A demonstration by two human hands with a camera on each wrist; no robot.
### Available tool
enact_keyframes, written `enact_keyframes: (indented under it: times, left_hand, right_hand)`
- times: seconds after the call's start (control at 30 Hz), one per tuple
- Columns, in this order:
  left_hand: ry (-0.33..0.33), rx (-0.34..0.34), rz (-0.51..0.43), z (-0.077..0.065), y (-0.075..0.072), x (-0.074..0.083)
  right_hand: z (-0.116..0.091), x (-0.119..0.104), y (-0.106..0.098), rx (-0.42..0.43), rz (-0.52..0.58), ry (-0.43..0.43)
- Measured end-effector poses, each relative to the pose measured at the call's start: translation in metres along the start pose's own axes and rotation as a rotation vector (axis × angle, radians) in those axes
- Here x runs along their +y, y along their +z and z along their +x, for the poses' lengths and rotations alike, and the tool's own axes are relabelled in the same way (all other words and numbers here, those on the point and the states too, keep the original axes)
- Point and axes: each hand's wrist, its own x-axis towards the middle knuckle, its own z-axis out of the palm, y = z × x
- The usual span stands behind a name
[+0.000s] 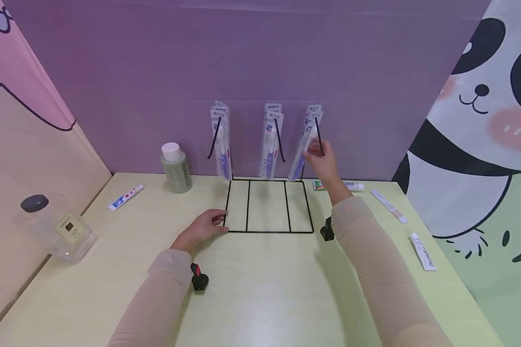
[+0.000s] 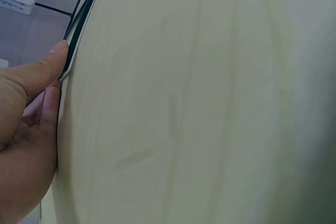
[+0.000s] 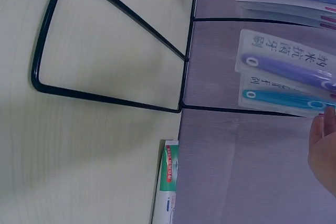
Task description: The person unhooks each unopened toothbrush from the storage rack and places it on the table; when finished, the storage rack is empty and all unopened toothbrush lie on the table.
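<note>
A black wire display rack (image 1: 269,232) stands on the table against the purple backdrop, its base flat and three hooks sticking out. Packaged toothbrushes hang from each hook, in a left row (image 1: 223,154), a middle row (image 1: 269,149) and a right row (image 1: 301,149). My left hand (image 1: 206,225) pinches the left side of the base near its front corner, thumb and fingers on the wire (image 2: 79,30). At the right hook, my right hand (image 1: 323,161) grips the edge of a toothbrush pack. A purple toothbrush pack (image 3: 283,66) and a blue one (image 3: 278,98) overlap there.
On the left are a green-grey bottle (image 1: 178,173), a clear jar (image 1: 65,231) and a toothpaste tube (image 1: 126,197). A green-and-white tube (image 3: 169,171) lies behind my right forearm. Further right are a slim flat pack (image 1: 389,206) and a white tube (image 1: 422,251).
</note>
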Motion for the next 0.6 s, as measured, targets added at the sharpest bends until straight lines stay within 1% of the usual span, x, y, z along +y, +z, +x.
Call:
enact_keyframes:
  times: [0.07,0.17,0.27,0.43,0.6]
  left_hand:
    - [-0.001,-0.005,-0.007,-0.001,0.0,0.001]
    - [-0.002,-0.004,-0.004,-0.001,0.001,0.001]
    - [-0.009,0.001,-0.009,-0.001,0.001,0.002]
    - [-0.003,0.004,-0.017,-0.001,0.002,0.0]
    - [0.003,0.009,-0.014,-0.001,0.001,-0.002]
  right_hand:
    - [-0.003,-0.003,0.0,0.001,-0.024,0.006]
    - [-0.005,-0.003,0.0,0.008,-0.076,0.018]
    - [-0.005,0.001,-0.001,0.013,-0.105,0.021]
    - [-0.007,-0.001,-0.005,0.003,-0.094,0.006]
    - [-0.008,-0.007,-0.016,0.021,-0.021,-0.01]
